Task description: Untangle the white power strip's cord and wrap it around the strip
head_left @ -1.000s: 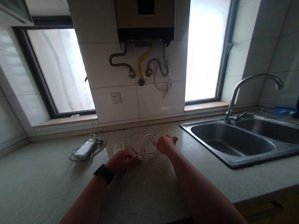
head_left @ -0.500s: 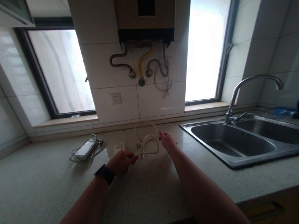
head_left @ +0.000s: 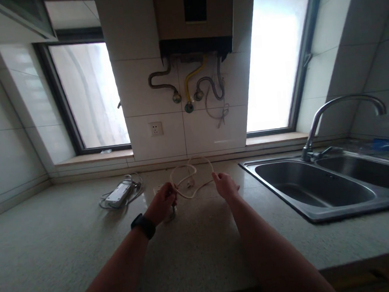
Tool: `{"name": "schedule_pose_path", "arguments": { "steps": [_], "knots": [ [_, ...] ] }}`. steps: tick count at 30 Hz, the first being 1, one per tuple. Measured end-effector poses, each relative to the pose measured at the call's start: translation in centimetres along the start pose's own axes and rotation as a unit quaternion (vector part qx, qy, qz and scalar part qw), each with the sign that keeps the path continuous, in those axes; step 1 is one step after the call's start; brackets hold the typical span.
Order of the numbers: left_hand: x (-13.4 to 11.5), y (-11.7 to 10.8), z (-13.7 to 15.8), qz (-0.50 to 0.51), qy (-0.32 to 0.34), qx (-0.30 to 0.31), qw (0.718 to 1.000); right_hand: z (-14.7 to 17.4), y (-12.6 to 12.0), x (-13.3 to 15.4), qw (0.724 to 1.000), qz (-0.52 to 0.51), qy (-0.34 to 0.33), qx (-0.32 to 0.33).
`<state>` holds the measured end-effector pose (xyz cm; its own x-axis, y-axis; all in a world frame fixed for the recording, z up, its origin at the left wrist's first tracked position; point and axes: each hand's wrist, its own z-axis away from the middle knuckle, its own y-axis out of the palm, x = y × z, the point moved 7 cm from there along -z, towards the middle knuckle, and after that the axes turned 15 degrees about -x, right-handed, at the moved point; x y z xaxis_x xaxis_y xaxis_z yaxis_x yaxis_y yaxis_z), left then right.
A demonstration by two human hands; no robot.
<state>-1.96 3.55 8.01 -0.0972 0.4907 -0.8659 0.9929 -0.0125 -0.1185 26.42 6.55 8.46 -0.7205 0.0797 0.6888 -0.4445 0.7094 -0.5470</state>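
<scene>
A white power cord [head_left: 193,194] lies in loose loops between my two hands above the counter. My left hand [head_left: 164,200], with a dark watch on its wrist, is closed in a pinch on the cord's left loop. Just below those fingers hangs a small pale piece I cannot make out. My right hand [head_left: 225,185] is closed on the cord at the right side of the loops. A plug [head_left: 190,182] shows dimly behind the loops. The white socket block [head_left: 157,188] behind my left hand is mostly hidden by it.
On the speckled counter [head_left: 87,246], a white power strip [head_left: 119,193] with a grey coiled cord lies to the left. A steel double sink [head_left: 309,213] with a tap [head_left: 311,138] is at the right. A wall socket [head_left: 156,129] and a water heater [head_left: 193,16] are on the tiled wall.
My left hand has risen and gathered the cord's left loop into its fingers, drawing the loops leftward. My right hand keeps its grip. The view has shifted slightly left.
</scene>
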Motion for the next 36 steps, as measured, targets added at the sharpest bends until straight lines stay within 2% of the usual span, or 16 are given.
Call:
{"name": "schedule_pose_path", "arguments": {
  "steps": [4,7,9,11,13,15,18,22,27,31,33,36],
  "knots": [
    [0.0,0.3,0.0,-0.009,-0.004,-0.005,1.0,1.3,0.1,2.0,0.995,-0.008,-0.101,0.007],
    [0.0,0.5,0.0,-0.013,-0.007,-0.009,1.0,2.9,0.5,4.2,0.978,-0.049,-0.196,0.057],
    [0.0,0.5,0.0,-0.014,-0.009,-0.013,1.0,4.5,1.1,5.6,0.957,-0.079,-0.256,0.112],
    [0.2,0.4,-0.1,-0.015,-0.01,-0.02,1.0,6.5,1.9,6.9,0.924,-0.13,-0.3,0.199],
    [0.2,0.3,-0.1,-0.017,-0.009,-0.026,0.999,8.4,2.3,8.0,0.886,-0.188,-0.319,0.28],
    [0.3,0.2,-0.1,-0.019,-0.006,-0.029,0.999,9.6,2.3,8.9,0.868,-0.213,-0.325,0.308],
    [0.1,0.1,-0.1,-0.027,0.0,-0.026,0.999,9.9,1.2,10.2,0.879,-0.21,-0.336,0.264],
    [-0.4,0.2,0.2,-0.075,0.021,-0.013,0.997,8.5,-1.7,11.5,0.896,-0.248,-0.334,0.157],
    [-1.4,0.9,0.9,-0.139,0.061,0.055,0.987,5.6,-5.0,10.0,0.934,-0.236,-0.269,-0.018],
    [-1.6,0.8,1.0,-0.142,0.044,0.073,0.986,3.9,-7.2,8.7,0.938,-0.206,-0.246,-0.13],
    [-1.9,0.5,0.8,-0.126,0.036,0.059,0.99,3.2,-7.5,8.1,0.948,-0.155,-0.233,-0.152],
    [-2.2,-0.5,0.5,-0.059,0.008,0.015,0.998,2.3,-6.9,7.1,0.97,-0.027,-0.205,-0.125]
  ]
}}
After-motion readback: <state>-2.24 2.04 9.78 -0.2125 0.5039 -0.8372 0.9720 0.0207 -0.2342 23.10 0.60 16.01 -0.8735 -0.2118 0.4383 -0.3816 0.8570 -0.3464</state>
